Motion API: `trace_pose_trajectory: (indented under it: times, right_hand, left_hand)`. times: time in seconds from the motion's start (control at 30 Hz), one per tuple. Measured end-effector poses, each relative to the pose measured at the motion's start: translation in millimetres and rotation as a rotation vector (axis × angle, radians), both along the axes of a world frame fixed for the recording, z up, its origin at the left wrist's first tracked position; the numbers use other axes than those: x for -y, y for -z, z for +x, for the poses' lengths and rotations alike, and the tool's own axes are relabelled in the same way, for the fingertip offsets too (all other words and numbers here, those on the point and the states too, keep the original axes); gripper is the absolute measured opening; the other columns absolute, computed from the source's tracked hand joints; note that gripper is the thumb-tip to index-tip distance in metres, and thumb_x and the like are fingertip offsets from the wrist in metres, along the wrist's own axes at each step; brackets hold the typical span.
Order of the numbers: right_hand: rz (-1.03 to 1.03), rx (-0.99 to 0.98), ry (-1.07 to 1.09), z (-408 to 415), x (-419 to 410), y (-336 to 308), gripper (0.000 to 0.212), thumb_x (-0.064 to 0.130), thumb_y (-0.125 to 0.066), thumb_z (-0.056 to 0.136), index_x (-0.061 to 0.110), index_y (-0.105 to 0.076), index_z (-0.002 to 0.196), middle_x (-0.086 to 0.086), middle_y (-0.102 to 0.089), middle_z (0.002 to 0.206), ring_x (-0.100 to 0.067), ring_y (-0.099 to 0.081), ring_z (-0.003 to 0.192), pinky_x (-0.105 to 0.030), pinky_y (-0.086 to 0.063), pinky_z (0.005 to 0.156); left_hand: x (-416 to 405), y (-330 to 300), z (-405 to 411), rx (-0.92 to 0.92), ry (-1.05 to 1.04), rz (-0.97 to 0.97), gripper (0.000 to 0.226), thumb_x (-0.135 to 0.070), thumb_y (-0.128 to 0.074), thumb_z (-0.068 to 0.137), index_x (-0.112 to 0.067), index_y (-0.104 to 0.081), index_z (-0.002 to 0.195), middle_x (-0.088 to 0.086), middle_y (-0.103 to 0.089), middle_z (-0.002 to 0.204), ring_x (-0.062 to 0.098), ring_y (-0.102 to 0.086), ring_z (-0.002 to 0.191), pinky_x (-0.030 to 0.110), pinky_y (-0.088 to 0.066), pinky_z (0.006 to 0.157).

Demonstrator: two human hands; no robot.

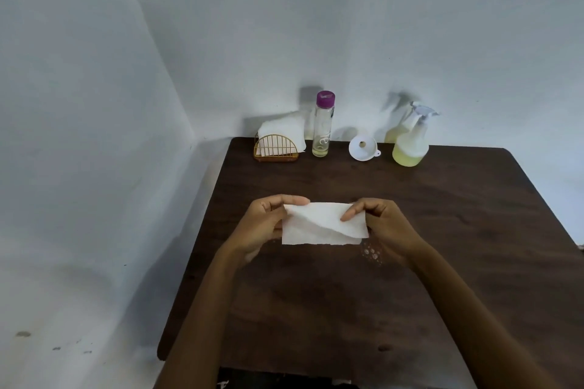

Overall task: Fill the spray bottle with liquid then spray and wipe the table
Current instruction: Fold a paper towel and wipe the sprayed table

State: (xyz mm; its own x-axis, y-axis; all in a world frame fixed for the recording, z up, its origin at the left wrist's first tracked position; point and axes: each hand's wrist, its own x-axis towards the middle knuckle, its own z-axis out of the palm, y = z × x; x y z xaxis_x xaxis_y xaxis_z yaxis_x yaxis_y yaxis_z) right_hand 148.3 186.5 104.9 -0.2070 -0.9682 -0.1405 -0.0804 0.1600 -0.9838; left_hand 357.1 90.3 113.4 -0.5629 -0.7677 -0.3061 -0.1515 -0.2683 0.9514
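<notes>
Both hands pinched a folded paper napkin (pixel 325 226) above the bench (pixel 474 215), the left hand (pixel 264 224) at its left edge, the right hand (pixel 384 226) at its right. Light and limp, it probably needed bunching before wiping. The spray bottle (pixel 410 144) stood by the wall.

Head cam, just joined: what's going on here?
A person holds a white paper napkin over the dark table, left hand and right hand each pinching an end, apparently folding it. Droplets sit on the table just below the right hand. At the back stand a napkin holder, a nearly empty bottle, a funnel and the spray bottle holding yellowish liquid.
</notes>
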Motion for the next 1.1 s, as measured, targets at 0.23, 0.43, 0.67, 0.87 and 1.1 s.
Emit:
trace_pose_trajectory:
  times: [0.23,0.43,0.67,0.87,1.1]
  right_hand:
    - [-0.098,-0.232,-0.056,-27,2,-1,0.046,-0.024,-0.038,0.081,0.005,-0.071,0.069,0.005,-0.069,0.096,0.001,-0.065,0.089,-0.010,-0.050,0.071]
    - [-0.076,-0.270,-0.135,-52,1,-6,0.033,-0.013,-0.051,0.086,0.013,-0.069,0.092,-0.001,-0.063,0.118,-0.011,-0.063,0.104,-0.017,-0.054,0.077]
    - [0.130,-0.115,-0.273,-65,12,-20,0.034,0.014,-0.063,0.088,0.017,-0.059,0.122,0.002,-0.066,0.119,-0.008,-0.063,0.108,-0.021,-0.053,0.086]
    - [0.244,-0.032,-0.425,-46,21,-8,0.022,0.009,-0.068,0.084,0.004,-0.069,0.105,-0.006,-0.073,0.102,-0.014,-0.071,0.091,-0.022,-0.056,0.074]
    - [0.250,0.233,-0.140,-37,20,9,0.022,0.010,-0.068,0.084,-0.001,-0.067,0.102,-0.009,-0.073,0.101,-0.017,-0.070,0.090,-0.029,-0.058,0.075]
  left_hand:
    - [-15,1,-38,-0.070,-0.191,0.241,0.028,-0.028,-0.046,0.098,-0.020,-0.073,0.099,0.000,-0.066,0.112,0.023,-0.061,0.107,0.047,-0.054,0.091]
    - [-15,10,-54,0.065,-0.278,-0.057,0.028,-0.014,-0.069,0.085,-0.032,-0.064,0.106,-0.011,-0.065,0.104,0.012,-0.063,0.098,0.041,-0.058,0.084]
    - [-4,-7,-60,0.146,0.120,-0.221,0.033,-0.015,-0.067,0.087,-0.034,-0.061,0.113,-0.007,-0.067,0.112,0.010,-0.065,0.099,0.023,-0.055,0.075]
    - [3,-14,-69,0.216,0.308,-0.276,0.034,-0.012,-0.065,0.087,-0.034,-0.063,0.112,-0.011,-0.066,0.113,0.010,-0.064,0.102,0.029,-0.057,0.083]
    - [-10,1,-71,0.149,-0.125,-0.040,0.056,-0.034,-0.070,0.084,-0.026,-0.046,0.134,-0.007,-0.057,0.117,0.013,-0.058,0.110,0.039,-0.052,0.094]
